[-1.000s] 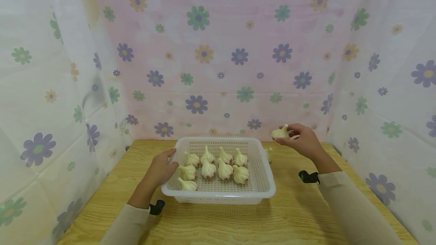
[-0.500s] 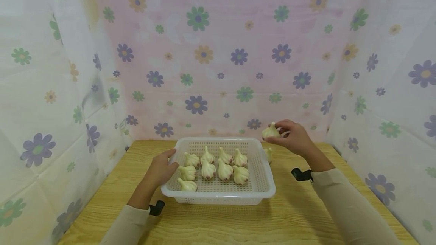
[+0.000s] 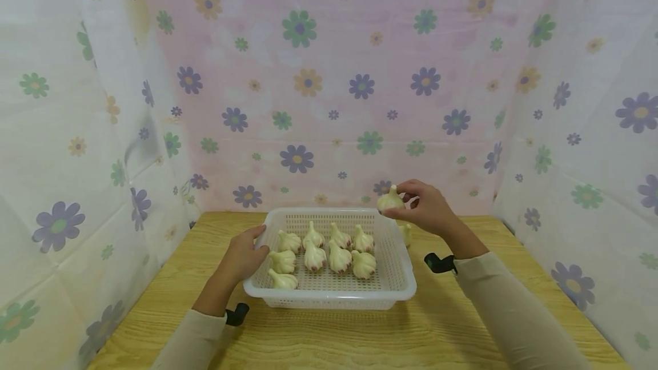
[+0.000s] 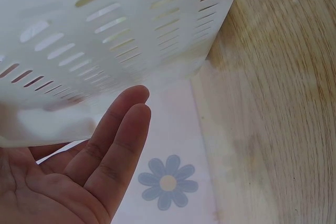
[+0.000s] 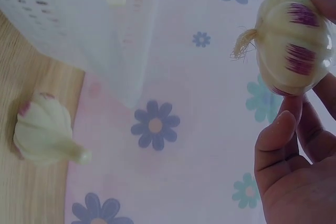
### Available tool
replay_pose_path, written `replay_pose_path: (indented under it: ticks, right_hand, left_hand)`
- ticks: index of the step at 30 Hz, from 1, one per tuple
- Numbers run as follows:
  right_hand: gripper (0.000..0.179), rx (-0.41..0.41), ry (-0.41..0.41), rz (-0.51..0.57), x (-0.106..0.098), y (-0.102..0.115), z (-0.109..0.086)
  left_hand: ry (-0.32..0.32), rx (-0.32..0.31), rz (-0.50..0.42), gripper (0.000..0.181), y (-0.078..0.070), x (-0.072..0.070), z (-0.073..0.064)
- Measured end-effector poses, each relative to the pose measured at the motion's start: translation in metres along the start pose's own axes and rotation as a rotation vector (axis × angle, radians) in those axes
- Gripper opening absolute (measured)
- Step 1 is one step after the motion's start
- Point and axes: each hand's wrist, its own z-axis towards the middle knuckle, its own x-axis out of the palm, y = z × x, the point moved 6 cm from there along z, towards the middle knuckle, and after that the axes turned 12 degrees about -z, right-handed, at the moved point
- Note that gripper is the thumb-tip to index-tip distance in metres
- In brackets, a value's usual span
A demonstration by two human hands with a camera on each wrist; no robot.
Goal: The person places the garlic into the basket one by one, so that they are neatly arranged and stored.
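Observation:
A white plastic basket [image 3: 329, 296] with slotted walls stands on the table. Several garlic bulbs [image 3: 339, 256] lie inside it, mostly toward the left and middle. My left hand [image 3: 247, 254] holds the basket's left rim, thumb over the edge; in the left wrist view its fingers [image 4: 123, 145] extend outside the slotted wall. Above the basket's back right corner, my right hand [image 3: 430, 210] grips a garlic bulb [image 3: 390, 201] between thumb and fingers. Purple streaks and a root tuft show on that garlic bulb [image 5: 294, 40] in the right wrist view.
One more garlic bulb [image 5: 44, 129] lies on the table just right of the basket, partly hidden in the head view. Flowered cloth [image 3: 329, 101] encloses the wooden table [image 3: 462, 313] at the back and both sides.
My right hand has moved left with its garlic bulb, from beyond the basket's right side to above its back right corner. The left hand and basket have stayed put.

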Motion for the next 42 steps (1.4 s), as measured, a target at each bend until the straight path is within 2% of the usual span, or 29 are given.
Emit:
replay_pose_path:
  ticks: [6, 12, 21, 35, 42]
  right_hand:
    - [0.057, -0.053, 0.036, 0.042, 0.012, 0.015, 0.004]
    - [0.055, -0.112, 0.053, 0.027, 0.021, 0.029, 0.010]
    - [0.055, -0.105, 0.101, 0.054, 0.034, 0.038, 0.015]
    - [0.044, -0.130, 0.300, 0.113, 0.068, 0.063, 0.012]
    - [0.063, -0.092, 0.419, 0.101, 0.082, 0.072, 0.007]
  left_hand:
    - [-0.001, -0.002, 0.009, 0.060, 0.001, 0.000, -0.001]
    - [-0.001, -0.003, -0.001, 0.060, 0.002, 0.000, 0.000]
    - [0.002, 0.002, 0.010, 0.060, 0.000, 0.001, 0.000]
    - [0.030, -0.020, -0.015, 0.061, 0.003, 0.001, 0.001]
    - [0.030, -0.018, -0.021, 0.061, 0.002, 0.002, 0.001]
